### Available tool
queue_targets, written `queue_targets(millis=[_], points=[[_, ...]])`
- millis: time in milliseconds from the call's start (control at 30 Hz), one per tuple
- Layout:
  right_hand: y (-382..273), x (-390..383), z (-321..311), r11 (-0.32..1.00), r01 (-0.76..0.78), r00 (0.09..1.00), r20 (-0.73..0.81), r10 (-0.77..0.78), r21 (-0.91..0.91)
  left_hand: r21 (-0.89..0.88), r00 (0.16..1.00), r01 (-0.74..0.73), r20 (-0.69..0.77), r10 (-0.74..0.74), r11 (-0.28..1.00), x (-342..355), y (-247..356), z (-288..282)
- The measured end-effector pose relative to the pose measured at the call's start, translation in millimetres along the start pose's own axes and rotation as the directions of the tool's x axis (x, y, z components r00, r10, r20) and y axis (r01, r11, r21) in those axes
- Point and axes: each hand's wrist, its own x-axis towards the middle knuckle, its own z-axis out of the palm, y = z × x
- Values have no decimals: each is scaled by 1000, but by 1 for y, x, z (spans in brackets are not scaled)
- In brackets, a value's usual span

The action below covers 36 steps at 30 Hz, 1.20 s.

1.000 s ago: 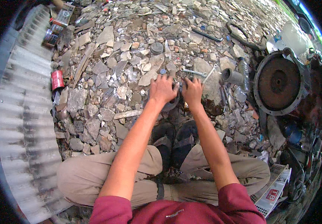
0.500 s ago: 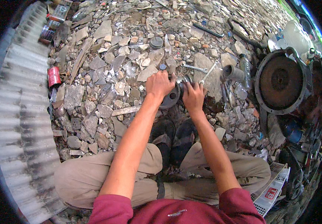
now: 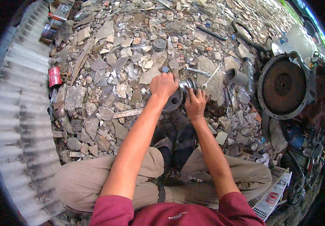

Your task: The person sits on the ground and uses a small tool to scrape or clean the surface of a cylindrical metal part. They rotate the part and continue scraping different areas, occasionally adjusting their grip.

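Observation:
Just beyond my feet, both hands are on a dark, round metal machine part [image 3: 177,95] with a hole in its disc face and a shiny ringed section [image 3: 186,83] on its right. My left hand [image 3: 164,86] is closed over the disc's upper left, its fingertips hidden. The right-hand end is gripped by my right hand [image 3: 196,102], with curled fingers over the top. A small blue-capped piece [image 3: 165,69] stands just past my left knuckles. Two wrenches, one lying crosswise [image 3: 197,70] and one slanted [image 3: 212,75], rest on the stones beyond my right hand.
Broken stone covers the ground. To the right are a dark hollow cylinder [image 3: 237,76], a clear bottle [image 3: 248,73], a large round metal housing [image 3: 283,86] and a white plastic basket [image 3: 272,196]. Corrugated sheeting [image 3: 23,120] edges the left, beside a red can [image 3: 55,76].
My right hand has shifted slightly nearer to me, and more of the shiny section shows between my hands. My left hand stays on the part, almost unmoved.

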Motion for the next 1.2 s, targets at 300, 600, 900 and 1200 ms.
queue_targets(millis=[300, 600, 900, 1200], points=[[6, 5, 3, 999, 32, 999, 19, -33, 25, 75, 997, -40, 62, 35, 996, 14, -15, -11], [-2, 52, 7, 997, 62, 998, 1, -62, -49, -17, 994, 85, 77, -83, 996, 7, 2, -9], [-6, 66, 15, 996, -19, 987, 156, 32, -86, -12, 999, 37, 22, -37, 999, 6, 1, 0], [-11, 36, 7, 998, -7, 992, 125, 14, -60, -33, 997, 74, 11, -74, 997, 4, -6, -6]])
